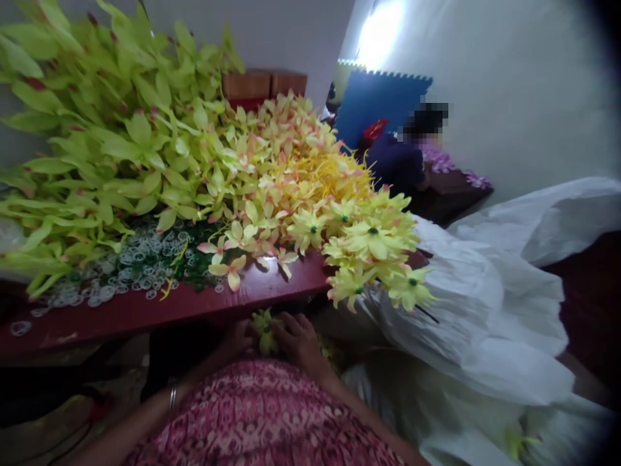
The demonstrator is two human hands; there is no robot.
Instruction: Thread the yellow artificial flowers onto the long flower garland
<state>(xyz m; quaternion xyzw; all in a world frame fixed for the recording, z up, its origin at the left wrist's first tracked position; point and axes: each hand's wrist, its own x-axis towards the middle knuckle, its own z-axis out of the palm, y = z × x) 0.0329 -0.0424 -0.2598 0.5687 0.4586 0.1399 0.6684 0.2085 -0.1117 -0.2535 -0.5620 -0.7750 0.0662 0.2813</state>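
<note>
Close to my body, just below the table edge, my left hand [241,338] and my right hand [299,336] have a yellow-green artificial flower [264,331] between them. Fingers of both hands are closed at its petals, from the left and from the right. Its underside is hidden. Finished-looking yellow flowers with green centres [373,238] lie heaped at the table's right end. Left of those are loose yellow-pink petal pieces [233,265] and a tangle of yellow stamen strands [334,171].
A dark red table [252,285] carries a tall pile of green petals [140,136], clear plastic rings [140,259] and small green parts [194,259]. Brown boxes [264,84] stand behind. White sacks [475,291] fill the right side. Farther off, another person [395,162] sits near purple flowers [439,158].
</note>
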